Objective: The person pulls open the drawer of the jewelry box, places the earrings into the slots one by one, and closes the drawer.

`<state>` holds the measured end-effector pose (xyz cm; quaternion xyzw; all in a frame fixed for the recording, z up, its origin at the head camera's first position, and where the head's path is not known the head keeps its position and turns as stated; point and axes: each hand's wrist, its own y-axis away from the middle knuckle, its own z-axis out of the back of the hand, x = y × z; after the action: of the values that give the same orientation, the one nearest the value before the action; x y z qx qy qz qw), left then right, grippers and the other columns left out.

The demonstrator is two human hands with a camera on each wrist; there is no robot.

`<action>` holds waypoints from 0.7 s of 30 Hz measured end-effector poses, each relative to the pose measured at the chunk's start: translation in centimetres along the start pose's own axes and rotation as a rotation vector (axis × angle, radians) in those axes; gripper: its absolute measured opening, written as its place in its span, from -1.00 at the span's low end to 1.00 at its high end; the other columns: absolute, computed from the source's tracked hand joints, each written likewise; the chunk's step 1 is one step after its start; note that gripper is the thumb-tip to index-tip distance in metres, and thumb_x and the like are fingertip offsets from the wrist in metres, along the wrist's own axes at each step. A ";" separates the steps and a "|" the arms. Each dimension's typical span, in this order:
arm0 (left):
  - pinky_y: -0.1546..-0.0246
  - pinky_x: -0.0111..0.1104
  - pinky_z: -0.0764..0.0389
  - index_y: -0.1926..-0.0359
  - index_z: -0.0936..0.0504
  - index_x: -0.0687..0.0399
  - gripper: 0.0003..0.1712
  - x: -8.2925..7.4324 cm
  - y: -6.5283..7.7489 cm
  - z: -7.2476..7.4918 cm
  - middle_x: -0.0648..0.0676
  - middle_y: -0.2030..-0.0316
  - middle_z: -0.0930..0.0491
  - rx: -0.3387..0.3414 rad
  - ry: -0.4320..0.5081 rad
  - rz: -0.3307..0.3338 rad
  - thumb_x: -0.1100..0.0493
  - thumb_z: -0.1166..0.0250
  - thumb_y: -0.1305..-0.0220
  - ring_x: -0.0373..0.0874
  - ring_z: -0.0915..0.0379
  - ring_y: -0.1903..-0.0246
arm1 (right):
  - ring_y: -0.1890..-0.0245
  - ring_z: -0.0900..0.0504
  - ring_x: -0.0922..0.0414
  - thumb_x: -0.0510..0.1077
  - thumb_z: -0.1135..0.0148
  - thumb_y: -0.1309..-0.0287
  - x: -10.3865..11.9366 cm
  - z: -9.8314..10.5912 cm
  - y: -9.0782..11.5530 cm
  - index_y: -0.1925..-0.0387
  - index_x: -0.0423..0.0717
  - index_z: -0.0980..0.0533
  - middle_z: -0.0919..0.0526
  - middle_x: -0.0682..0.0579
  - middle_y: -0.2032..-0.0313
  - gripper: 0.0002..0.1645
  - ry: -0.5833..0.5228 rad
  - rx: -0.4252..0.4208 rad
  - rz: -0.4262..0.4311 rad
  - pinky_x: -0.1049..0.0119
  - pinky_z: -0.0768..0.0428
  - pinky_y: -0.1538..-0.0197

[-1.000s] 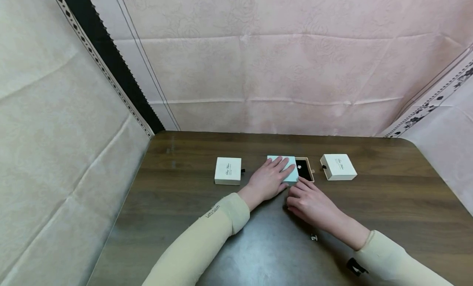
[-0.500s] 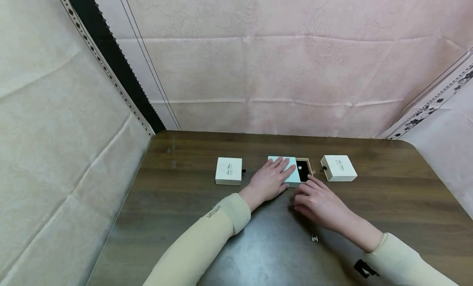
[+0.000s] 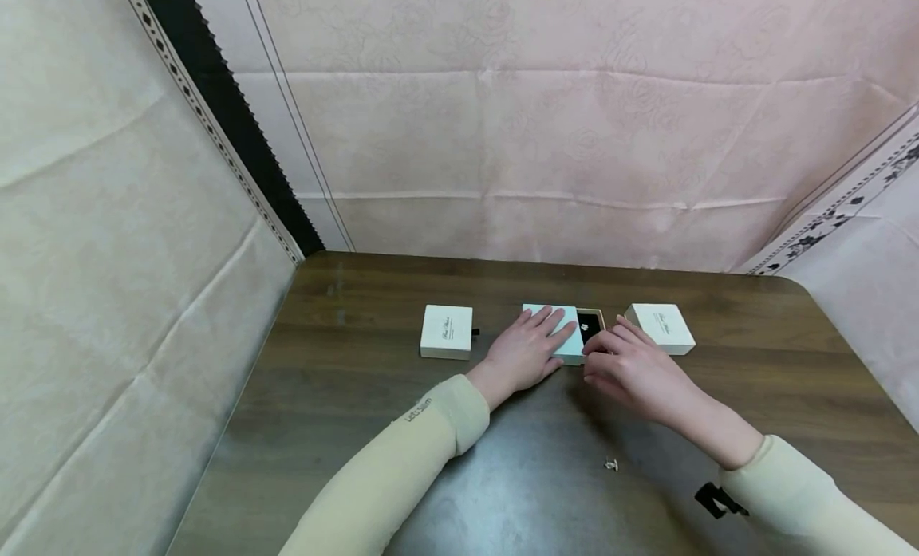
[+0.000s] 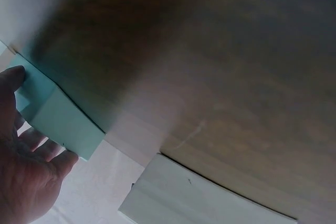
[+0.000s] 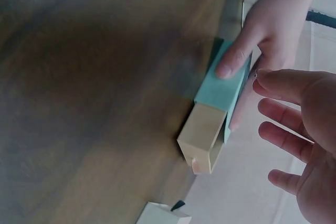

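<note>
My left hand [image 3: 520,350] lies over the turquoise drawer box [image 3: 569,350], fingers spread across its top. In the right wrist view the left thumb [image 5: 227,68] presses the near side. The cream inner drawer [image 5: 202,127] is pulled partly out to the right. On its black lining [image 3: 590,323] sits a small silvery piece of jewelry [image 3: 584,327]. My right hand [image 3: 635,372] hovers just in front of the drawer. Its thumb and index finger pinch a tiny shiny piece [image 5: 256,75], mostly hidden; the other fingers are loosely bent.
A white box [image 3: 447,331] with a black tab stands left of the turquoise one. Another white box [image 3: 664,326] stands at the right, partly behind my right hand. A small silvery piece [image 3: 611,465] lies nearer on the brown wooden table [image 3: 345,428]. Pale cloth hangs behind.
My right hand has moved right and slightly away from me, from the turquoise box's near corner to in front of the pulled-out drawer. My left hand stays on the box.
</note>
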<state>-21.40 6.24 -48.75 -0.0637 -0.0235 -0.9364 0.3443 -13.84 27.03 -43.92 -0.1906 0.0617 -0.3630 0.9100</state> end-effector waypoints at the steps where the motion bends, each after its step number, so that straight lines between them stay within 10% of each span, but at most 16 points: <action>1: -0.63 -0.14 -0.14 -0.73 -0.07 -0.22 -0.22 0.0 0.0 0.0 0.02 -0.70 -0.07 0.000 0.000 0.000 -0.27 -0.01 -0.68 -0.06 0.00 -0.66 | 0.09 -0.63 -0.02 -0.34 -0.70 0.13 -0.2 0.1 -0.1 0.37 0.02 -0.71 -0.70 0.07 0.16 -0.67 0.002 -0.003 -0.005 -0.34 -0.44 -0.35; 21: -0.62 -0.14 -0.15 -0.73 -0.08 -0.22 -0.21 0.1 -0.1 0.0 0.02 -0.69 -0.08 0.012 0.005 0.000 -0.28 -0.03 -0.67 -0.06 0.00 -0.66 | 0.06 -0.67 -0.12 -0.40 -0.65 0.09 -3.5 1.2 -1.4 0.40 0.03 -0.68 -0.74 -0.01 0.13 -0.67 -0.017 -0.038 -0.052 -0.50 -0.41 -0.31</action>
<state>-21.55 6.28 -48.73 -0.0594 -0.0284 -0.9363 0.3450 -16.98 28.84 -42.37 -0.2124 0.0558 -0.3838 0.8969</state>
